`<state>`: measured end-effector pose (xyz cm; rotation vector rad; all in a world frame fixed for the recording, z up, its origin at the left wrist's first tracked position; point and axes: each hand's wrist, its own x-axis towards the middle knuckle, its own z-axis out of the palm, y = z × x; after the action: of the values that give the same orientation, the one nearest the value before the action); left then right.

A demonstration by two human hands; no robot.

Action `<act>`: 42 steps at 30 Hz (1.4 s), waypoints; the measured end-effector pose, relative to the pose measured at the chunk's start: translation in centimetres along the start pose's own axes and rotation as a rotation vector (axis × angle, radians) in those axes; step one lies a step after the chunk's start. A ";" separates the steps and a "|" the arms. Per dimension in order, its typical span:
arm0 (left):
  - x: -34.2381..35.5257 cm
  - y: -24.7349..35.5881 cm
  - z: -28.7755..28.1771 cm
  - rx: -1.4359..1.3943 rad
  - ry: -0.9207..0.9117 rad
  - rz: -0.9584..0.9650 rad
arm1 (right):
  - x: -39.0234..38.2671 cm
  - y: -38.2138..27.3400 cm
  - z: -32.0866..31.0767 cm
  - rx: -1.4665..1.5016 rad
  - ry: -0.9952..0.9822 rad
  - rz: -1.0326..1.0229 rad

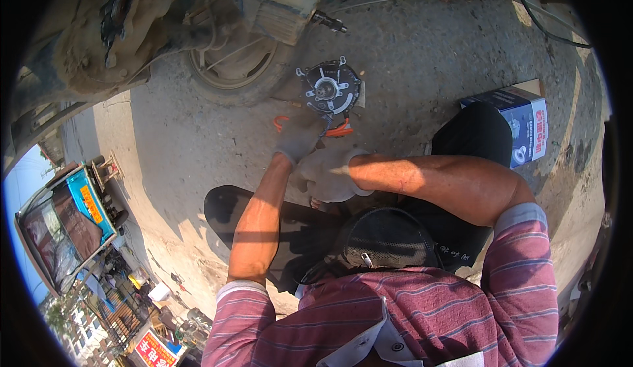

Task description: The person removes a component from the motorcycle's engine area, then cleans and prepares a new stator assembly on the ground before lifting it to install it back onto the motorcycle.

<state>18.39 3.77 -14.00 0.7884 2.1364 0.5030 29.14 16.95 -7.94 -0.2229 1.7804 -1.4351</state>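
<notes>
A round, black and silver metal motor part [326,90] is lying on the rough grey ground [402,57], beside a dusty wheel [231,70] and just past the hands. The left hand [298,136], in a grey glove, is looking blurry near it, with orange handles [339,131] showing on both sides. The right hand [330,176], gloved too, is resting near the left. I cannot tell if either grip is apart or clamped on something.

A blue and white cardboard box [517,133] is standing toward the ground's right edge, showing red letters and white letters. A red sign [155,348] is showing big letters. A blue-green vehicle [78,192] is wearing an orange label [91,202] with writing.
</notes>
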 end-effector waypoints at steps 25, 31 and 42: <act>1.3 3.5 0.1 -0.314 -0.084 -0.196 | -0.5 0.2 0.2 -0.031 0.024 -0.057; 1.8 3.8 0.2 -0.321 -0.123 -0.243 | -0.8 -0.5 -0.2 0.020 -0.008 -0.034; 1.8 5.6 0.1 -0.356 -0.118 -0.361 | -2.3 -2.5 -2.0 -0.280 -0.169 0.071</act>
<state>19.64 9.07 -11.84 0.2217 1.9449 0.6027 28.37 18.93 -4.63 -0.4100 1.8247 -1.0807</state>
